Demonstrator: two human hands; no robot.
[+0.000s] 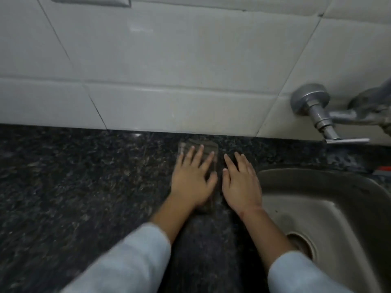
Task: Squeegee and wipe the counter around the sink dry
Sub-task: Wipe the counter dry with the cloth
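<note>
My left hand (193, 178) lies flat, fingers spread, pressing a greyish rectangular cloth (209, 148) onto the dark speckled granite counter (84, 187). The cloth is blurred and shows past my fingertips, close to the wall. My right hand (241, 182) rests flat beside it on the counter with its fingers apart and nothing in it, just left of the steel sink (330, 199). A darker streak of counter (207, 250) runs between my forearms toward the front edge.
White wall tiles (169, 60) rise directly behind the counter. A metal tap (317, 111) juts from the wall above the sink's back rim. The sink drain (304, 244) shows beside my right forearm. Something red (383, 168) lies at the far right.
</note>
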